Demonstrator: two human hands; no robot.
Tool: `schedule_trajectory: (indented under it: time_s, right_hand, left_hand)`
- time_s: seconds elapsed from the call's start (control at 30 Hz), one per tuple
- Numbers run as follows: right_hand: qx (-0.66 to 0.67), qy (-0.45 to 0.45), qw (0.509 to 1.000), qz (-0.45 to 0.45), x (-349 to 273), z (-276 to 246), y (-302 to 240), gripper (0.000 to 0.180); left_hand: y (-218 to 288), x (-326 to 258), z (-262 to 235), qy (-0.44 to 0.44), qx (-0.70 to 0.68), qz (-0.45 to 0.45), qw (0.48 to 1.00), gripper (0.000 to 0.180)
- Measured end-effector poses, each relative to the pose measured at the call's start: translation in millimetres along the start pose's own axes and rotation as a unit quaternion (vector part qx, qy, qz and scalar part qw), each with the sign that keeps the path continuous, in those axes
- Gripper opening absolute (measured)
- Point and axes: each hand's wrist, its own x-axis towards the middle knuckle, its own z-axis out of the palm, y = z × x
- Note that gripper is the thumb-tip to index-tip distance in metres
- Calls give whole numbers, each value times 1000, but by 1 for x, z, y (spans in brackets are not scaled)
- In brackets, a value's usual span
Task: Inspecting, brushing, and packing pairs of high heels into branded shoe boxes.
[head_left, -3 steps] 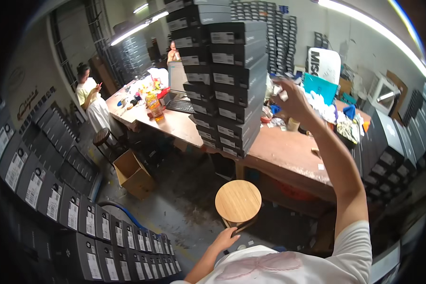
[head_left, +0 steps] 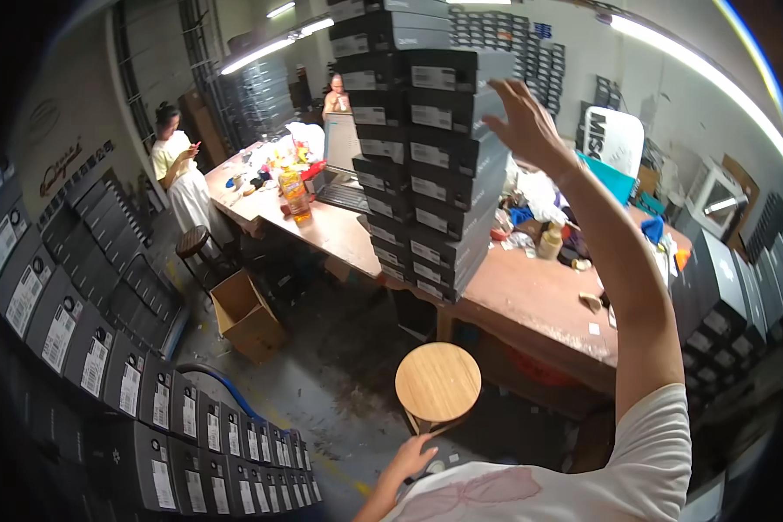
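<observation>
Currently right hand raised, fingers spread, beside box stack; left hand low, loosely spread near round stool.

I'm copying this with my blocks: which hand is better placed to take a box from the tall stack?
Probably the right hand: it is open and raised beside the tall stack, though I can't tell if they touch. The left hand is low, near the round stool.

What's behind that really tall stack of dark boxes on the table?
Behind the tall stack, a keyboard peeks out at left, and more boxes show farther back. Anything directly behind is hidden.
</observation>
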Motion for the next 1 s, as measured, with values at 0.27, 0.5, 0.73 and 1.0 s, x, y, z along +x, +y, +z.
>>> schedule_trajectory:
  time_s: [0.27, 0.5, 0.73, 1.0]
  right_hand:
    - [-143, -155, 970, 121, 123, 83, 80, 65]
    - [-119, -148, 979, 68, 107, 65, 132, 59]
    - [-120, -142, 982, 27, 95, 28, 141, 59]
    - [-31, -93, 993, 66, 94, 71, 152, 55]
  left_hand:
    - [15, 3, 72, 81, -59, -168, 981, 52]
    - [114, 96, 77, 59, -119, -101, 986, 45]
    - [276, 237, 62, 57, -30, 218, 974, 44]
    - [344, 290, 96, -47, -86, 328, 939, 44]
